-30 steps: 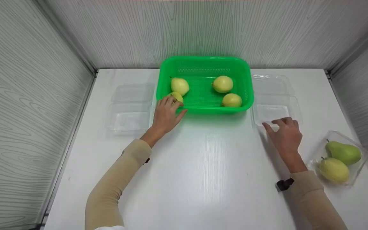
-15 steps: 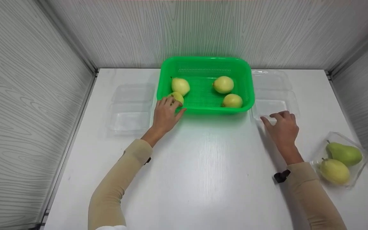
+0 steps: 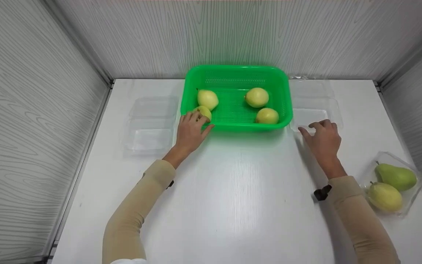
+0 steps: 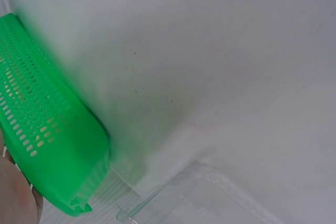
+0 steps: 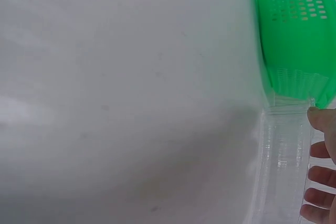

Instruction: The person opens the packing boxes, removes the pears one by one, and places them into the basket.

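In the head view my left hand (image 3: 191, 134) lies over the front left corner of a green plastic basket (image 3: 237, 127), fingers bent loosely over its rim beside a yellow pear (image 3: 204, 112). Another yellow pear (image 3: 207, 99) sits just behind that one, and two more, a rear pear (image 3: 257, 97) and a front pear (image 3: 267, 116), lie on the basket's right side. My right hand (image 3: 322, 141), thumb and fingers spread apart, touches the front edge of a clear plastic lidded box (image 3: 310, 114). The right wrist view has its fingertips (image 5: 318, 176) against the box wall (image 5: 283, 156).
A second clear box (image 3: 148, 139) stands open left of the basket. At the right edge of the white table, a clear box (image 3: 412, 198) contains a green pear (image 3: 396, 176) and a yellow pear (image 3: 385, 197). Grey wood-grain walls (image 3: 152, 40) enclose the back and sides.
My right hand has moved forward, and the clear box in front of it has slid back toward the rear wall. My left hand stays at the basket's corner.
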### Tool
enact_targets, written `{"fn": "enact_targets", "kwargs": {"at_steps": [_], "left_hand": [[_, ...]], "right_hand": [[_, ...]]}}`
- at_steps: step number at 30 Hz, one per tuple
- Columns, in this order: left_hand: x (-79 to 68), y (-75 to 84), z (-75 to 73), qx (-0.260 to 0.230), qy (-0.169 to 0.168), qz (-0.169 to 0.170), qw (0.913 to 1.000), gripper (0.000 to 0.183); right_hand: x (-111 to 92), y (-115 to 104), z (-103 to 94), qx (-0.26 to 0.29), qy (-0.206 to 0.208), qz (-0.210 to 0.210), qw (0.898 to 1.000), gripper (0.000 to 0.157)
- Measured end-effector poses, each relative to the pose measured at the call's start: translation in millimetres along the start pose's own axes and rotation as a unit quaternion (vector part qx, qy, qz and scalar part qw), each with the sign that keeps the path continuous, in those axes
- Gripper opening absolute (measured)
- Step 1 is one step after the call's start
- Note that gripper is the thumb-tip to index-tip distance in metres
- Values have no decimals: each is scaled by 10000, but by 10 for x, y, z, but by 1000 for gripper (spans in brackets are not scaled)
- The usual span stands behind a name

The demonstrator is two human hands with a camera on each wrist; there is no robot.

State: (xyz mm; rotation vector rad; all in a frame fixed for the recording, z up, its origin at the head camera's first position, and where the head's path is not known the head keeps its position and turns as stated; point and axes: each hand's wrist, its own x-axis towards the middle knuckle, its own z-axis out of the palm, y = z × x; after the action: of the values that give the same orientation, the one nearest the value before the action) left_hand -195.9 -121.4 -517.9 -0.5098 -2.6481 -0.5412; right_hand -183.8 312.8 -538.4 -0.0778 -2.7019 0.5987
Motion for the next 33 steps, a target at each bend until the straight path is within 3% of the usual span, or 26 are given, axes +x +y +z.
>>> {"fn": "enact_targets", "kwargs": {"at_steps": [18,26,33], "left_hand": [[10,15,-22,-124,-105,-127,9998,30],[8,20,-12,-193,4,-99,9998,28],[-5,15,-6,-207,45,-94,9997,27]], "right_hand": [[74,-36,-30,-127,3,61,9999,43],[-42,-67,-265,-219,122,10,9997,51],[-213,-77,-601,-369,-157,137,9991,59]]}}
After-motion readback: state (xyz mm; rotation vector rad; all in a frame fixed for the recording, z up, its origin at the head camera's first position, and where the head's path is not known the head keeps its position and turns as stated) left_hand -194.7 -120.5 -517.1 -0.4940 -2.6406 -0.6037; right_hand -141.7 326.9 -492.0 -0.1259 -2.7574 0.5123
